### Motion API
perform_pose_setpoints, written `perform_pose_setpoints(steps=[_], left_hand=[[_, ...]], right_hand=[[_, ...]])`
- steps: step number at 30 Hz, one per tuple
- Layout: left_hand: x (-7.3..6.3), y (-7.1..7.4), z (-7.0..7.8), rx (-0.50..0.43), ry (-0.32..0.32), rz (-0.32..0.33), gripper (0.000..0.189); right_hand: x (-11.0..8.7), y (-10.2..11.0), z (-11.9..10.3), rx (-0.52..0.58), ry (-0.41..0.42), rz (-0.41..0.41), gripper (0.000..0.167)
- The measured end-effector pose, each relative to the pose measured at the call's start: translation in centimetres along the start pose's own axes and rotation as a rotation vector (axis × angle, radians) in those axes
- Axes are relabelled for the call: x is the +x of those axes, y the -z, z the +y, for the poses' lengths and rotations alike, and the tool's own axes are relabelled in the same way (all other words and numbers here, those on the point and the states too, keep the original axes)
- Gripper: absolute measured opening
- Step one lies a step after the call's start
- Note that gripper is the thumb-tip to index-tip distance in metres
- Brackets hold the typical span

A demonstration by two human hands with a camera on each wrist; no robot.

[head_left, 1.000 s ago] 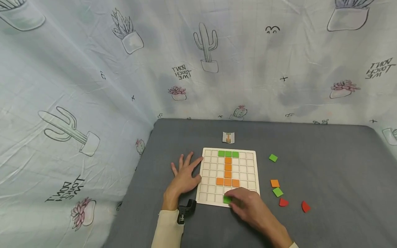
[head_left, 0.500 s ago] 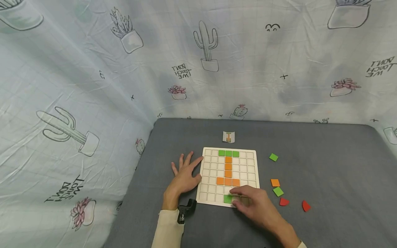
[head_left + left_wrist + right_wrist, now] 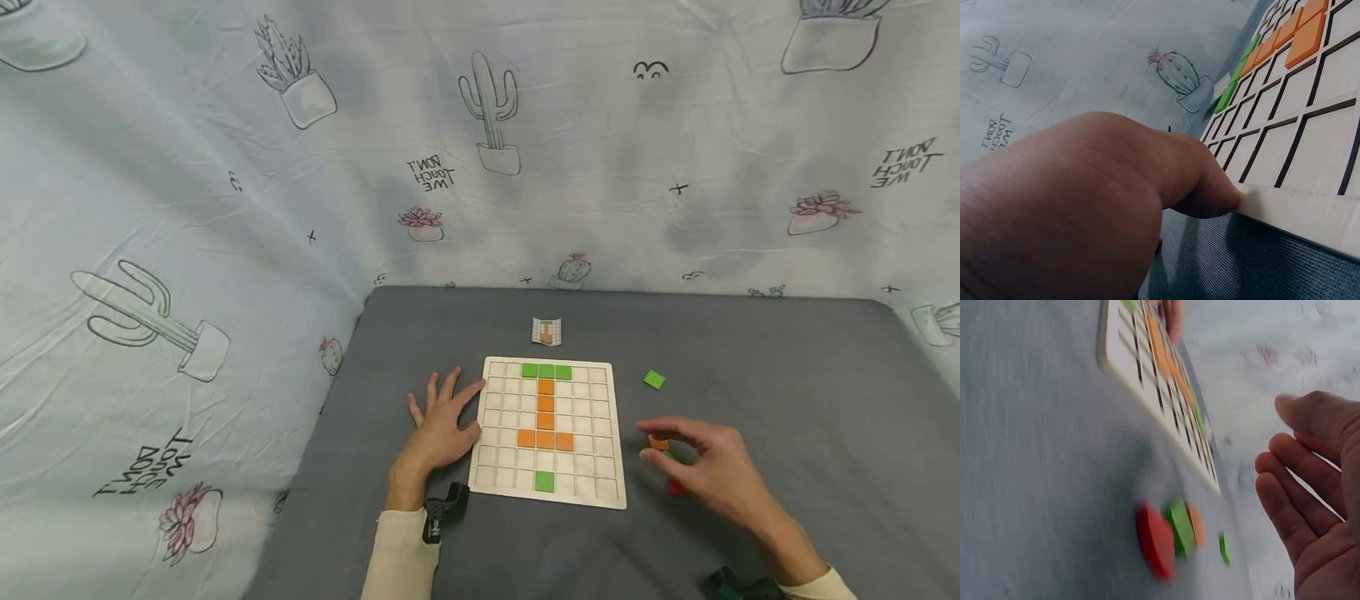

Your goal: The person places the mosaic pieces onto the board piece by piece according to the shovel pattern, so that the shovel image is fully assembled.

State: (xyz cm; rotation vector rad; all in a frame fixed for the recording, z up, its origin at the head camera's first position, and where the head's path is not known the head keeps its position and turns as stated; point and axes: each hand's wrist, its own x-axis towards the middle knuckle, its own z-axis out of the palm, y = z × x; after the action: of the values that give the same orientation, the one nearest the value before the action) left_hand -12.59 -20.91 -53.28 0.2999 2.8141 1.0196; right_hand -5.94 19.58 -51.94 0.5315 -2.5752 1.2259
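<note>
A pale grid board (image 3: 506, 460) lies on the table. Green tiles (image 3: 546, 372) line its far edge, an orange column (image 3: 546, 404) runs down to a short orange row, and a single green tile (image 3: 544, 482) lies near the front edge. With fingers spread, my left hand (image 3: 437, 433) touches the board's left side by thumb and index finger. My right hand (image 3: 708, 462) hovers right of the board over a loose orange tile (image 3: 658, 443), thumb and index apart, gripping nothing. A loose green tile (image 3: 1180, 526) and a red piece (image 3: 1157, 540) lie beside that orange tile, partly hidden in the head view.
A small printed card (image 3: 547, 332) lies behind the board, showing a similar pattern. Another green tile (image 3: 655, 380) is farther back on the right of the grey tabletop (image 3: 817, 375). A cactus-print curtain (image 3: 585, 158) hangs behind the table and along its left side.
My right hand has let go of the green tile near the board's front edge and moved right to the loose pieces. The left hand stays on the board's edge.
</note>
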Motion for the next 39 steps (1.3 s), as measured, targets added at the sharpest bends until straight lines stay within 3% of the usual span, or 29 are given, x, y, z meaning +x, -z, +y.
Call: perform_pose_setpoints(steps=[7,13,22,27,35,39], left_hand=[[0.5,-0.2,-0.3,-0.043,-0.068,0.028,0.07],[1.2,-0.3,-0.5,-0.043,-0.104,0.05,0.071],[1.5,-0.4,0.1,-0.036,-0.074,0.014,0.072],[1.6,-0.3,0.5,-0.028,-0.061,-0.003,0.071],[0.9,-1.1,-1.3,-0.025,-0.085,0.053,0.072],[0.3,-0.9,-1.6,-0.02,-0.062,0.059,0.073]], right_hand=[[-0.1,3.3,2.4,-0.027,-0.002,0.093,0.049],[0.5,4.8,4.0,-0.038,-0.007,0.166,0.054],[0.8,5.9,5.0,-0.074,-0.025,0.191,0.053],[1.0,5.7,5.4,-0.116,-0.023,0.187,0.051],[2.4,3.6,6.1,-0.136,-0.077,0.153,0.045],[3.3,2.5,6.5,-0.134,-0.077,0.144,0.042]])
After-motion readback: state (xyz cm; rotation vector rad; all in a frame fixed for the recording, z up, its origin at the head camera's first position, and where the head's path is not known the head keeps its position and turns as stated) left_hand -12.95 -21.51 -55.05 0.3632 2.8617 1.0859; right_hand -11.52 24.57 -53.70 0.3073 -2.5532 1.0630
